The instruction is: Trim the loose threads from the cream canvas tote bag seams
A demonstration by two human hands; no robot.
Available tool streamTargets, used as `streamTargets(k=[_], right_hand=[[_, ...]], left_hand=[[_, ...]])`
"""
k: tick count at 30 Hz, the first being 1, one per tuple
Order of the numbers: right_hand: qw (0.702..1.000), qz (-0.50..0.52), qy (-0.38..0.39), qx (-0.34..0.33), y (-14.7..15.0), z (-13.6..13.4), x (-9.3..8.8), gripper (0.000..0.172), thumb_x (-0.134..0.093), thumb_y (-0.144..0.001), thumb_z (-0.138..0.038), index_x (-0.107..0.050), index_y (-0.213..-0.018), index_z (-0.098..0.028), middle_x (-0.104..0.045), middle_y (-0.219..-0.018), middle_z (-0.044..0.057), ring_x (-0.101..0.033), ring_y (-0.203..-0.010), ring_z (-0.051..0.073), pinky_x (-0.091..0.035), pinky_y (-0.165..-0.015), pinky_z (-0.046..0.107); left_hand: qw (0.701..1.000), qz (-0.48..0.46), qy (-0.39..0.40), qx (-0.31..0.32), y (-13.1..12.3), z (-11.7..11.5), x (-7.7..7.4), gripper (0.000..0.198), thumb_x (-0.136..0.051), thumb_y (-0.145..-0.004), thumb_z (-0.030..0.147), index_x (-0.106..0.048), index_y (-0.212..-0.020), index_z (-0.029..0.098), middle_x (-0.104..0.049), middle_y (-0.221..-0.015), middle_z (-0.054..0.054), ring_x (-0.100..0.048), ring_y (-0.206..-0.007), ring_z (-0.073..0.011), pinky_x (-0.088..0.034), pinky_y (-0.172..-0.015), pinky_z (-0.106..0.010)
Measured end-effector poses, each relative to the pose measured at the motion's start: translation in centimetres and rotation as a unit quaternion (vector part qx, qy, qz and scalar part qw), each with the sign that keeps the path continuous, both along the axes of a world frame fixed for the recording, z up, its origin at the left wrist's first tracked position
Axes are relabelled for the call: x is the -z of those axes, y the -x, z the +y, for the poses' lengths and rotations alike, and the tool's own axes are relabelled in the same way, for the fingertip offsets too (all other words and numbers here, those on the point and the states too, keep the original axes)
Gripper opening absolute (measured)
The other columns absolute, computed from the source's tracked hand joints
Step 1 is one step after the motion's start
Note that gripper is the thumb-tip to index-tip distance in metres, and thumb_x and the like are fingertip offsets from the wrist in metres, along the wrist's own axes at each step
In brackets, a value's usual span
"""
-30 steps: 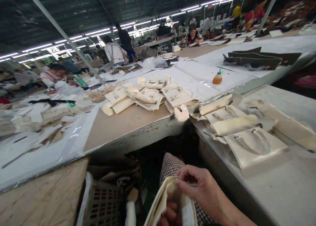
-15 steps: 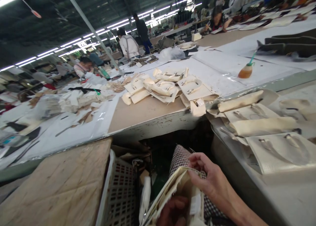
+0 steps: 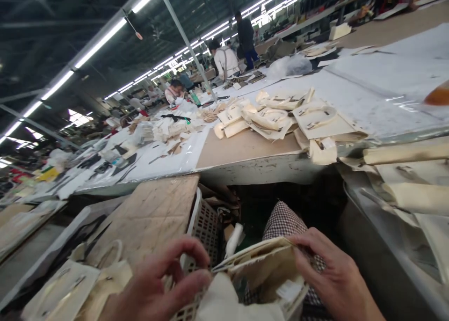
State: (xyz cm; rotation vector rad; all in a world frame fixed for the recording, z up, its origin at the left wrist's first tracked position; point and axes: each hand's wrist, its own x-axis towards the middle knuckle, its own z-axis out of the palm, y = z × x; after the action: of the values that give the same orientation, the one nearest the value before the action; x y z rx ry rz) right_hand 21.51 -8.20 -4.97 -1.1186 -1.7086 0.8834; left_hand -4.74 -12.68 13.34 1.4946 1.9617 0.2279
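Worktable edge above dark gap, right hand pinching cream bag rim, left hand beside it, fingertips apart

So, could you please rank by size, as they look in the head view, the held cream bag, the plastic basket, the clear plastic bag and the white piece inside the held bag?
1. held cream bag, nearness helping
2. plastic basket, partly hidden
3. clear plastic bag, farther off
4. white piece

Bag R of bskt, more bags on tbl ahead.
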Motion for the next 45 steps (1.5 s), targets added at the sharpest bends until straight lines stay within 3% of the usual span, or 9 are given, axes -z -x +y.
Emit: streamTargets(k=[3, 7, 13, 18, 23, 26, 35, 41, 45], right_hand=[[0.999, -0.016, -0.029, -0.022, 0.1, -0.5, -0.2, 0.012, -0.054, -0.093, -0.022, -0.062, -0.101, -0.025, -0.063, -0.085, 0.002, -0.064, -0.078, 0.016, -0.051, -0.071, 0.023], [0.999, -0.011, -0.046, -0.006, -0.2, -0.6, 0.1, 0.011, -0.055, -0.093, -0.023, -0.062, -0.102, -0.025, -0.064, -0.087, 0.002, -0.065, -0.080, 0.016, -0.052, -0.072, 0.022], [0.998, -0.003, -0.059, -0.016, -0.9, -0.2, 0.9, 0.019, -0.054, -0.094, -0.020, -0.062, -0.110, -0.025, -0.065, -0.086, 0.000, -0.066, -0.078, 0.014, -0.053, -0.070, 0.021], [0.999, 0.042, -0.016, -0.023, -0.5, -0.3, 0.7, 0.019, -0.051, -0.095, -0.018, -0.065, -0.106, -0.025, -0.064, -0.088, 0.001, -0.065, -0.081, 0.016, -0.052, -0.072, 0.023], [0.997, 0.066, 0.007, -0.036, 0.0, -0.3, 0.6, 0.016, -0.051, -0.094, -0.019, -0.065, -0.102, -0.025, -0.062, -0.087, 0.001, -0.063, -0.078, 0.016, -0.051, -0.068, 0.023], [0.997, 0.062, -0.011, -0.053, -0.2, -0.1, 0.8, 0.016, -0.052, -0.094, -0.017, -0.064, -0.102, -0.025, -0.062, -0.088, 0.001, -0.063, -0.079, 0.016, -0.051, -0.068, 0.022], [0.996, 0.065, -0.042, -0.049, 0.6, -0.2, -0.4, 0.022, -0.050, -0.089, -0.010, -0.066, -0.098, -0.021, -0.060, -0.081, 0.002, -0.060, -0.073, 0.015, -0.048, -0.064, 0.024], [0.997, 0.048, -0.034, -0.048, 0.5, -0.1, -0.5, 0.023, -0.050, -0.087, -0.008, -0.067, -0.096, -0.020, -0.059, -0.079, 0.001, -0.059, -0.072, 0.015, -0.046, -0.062, 0.023], [0.997, 0.059, -0.037, -0.030, 0.3, -0.1, -0.3, 0.023, -0.051, -0.086, -0.007, -0.067, -0.096, -0.020, -0.060, -0.079, 0.001, -0.059, -0.072, 0.015, -0.047, -0.063, 0.024]], left_hand=[[0.993, 0.023, 0.079, 0.080, -2.6, 2.1, -0.1, 0.021, -0.073, -0.073, 0.033, -0.067, -0.092, 0.025, -0.062, -0.077, 0.006, -0.051, -0.063, -0.0125, -0.037, -0.056, -0.019], [0.989, 0.012, 0.075, 0.125, -3.8, 3.1, 1.4, 0.022, -0.078, -0.067, 0.029, -0.069, -0.086, 0.023, -0.062, -0.081, 0.007, -0.051, -0.067, -0.0114, -0.035, -0.056, -0.017], [0.990, 0.000, -0.004, 0.138, -3.2, 2.7, 4.2, 0.012, -0.064, -0.080, 0.028, -0.072, -0.082, 0.019, -0.062, -0.072, 0.003, -0.048, -0.062, -0.0111, -0.034, -0.056, -0.020], [0.985, -0.041, -0.053, 0.162, -3.3, 2.9, 5.1, 0.015, -0.059, -0.081, 0.024, -0.072, -0.079, 0.017, -0.065, -0.075, -0.001, -0.055, -0.069, -0.0142, -0.040, -0.063, -0.022], [0.991, -0.077, -0.003, 0.112, -3.0, 3.3, 5.1, 0.009, -0.062, -0.076, 0.022, -0.064, -0.071, 0.015, -0.057, -0.065, 0.003, -0.051, -0.063, -0.0126, -0.038, -0.058, -0.021], [0.991, -0.070, 0.022, 0.116, -2.9, 4.0, 5.2, 0.012, -0.065, -0.074, 0.022, -0.060, -0.067, 0.015, -0.052, -0.061, 0.006, -0.046, -0.059, -0.0106, -0.033, -0.053, -0.020], [0.950, -0.053, -0.049, 0.304, -5.2, 6.7, 6.3, 0.008, -0.066, -0.083, 0.019, -0.073, -0.079, 0.018, -0.062, -0.072, 0.004, -0.056, -0.067, -0.0093, -0.037, -0.063, -0.019], [0.923, -0.011, -0.108, 0.370, -6.4, 7.4, 8.0, 0.014, -0.061, -0.088, 0.018, -0.073, -0.081, 0.017, -0.059, -0.072, 0.003, -0.056, -0.064, -0.0098, -0.037, -0.059, -0.020], [0.904, 0.044, -0.120, 0.408, -6.9, 7.3, 8.0, 0.006, -0.067, -0.084, 0.016, -0.070, -0.089, 0.019, -0.062, -0.080, 0.003, -0.059, -0.071, -0.0120, -0.039, -0.064, -0.022]])
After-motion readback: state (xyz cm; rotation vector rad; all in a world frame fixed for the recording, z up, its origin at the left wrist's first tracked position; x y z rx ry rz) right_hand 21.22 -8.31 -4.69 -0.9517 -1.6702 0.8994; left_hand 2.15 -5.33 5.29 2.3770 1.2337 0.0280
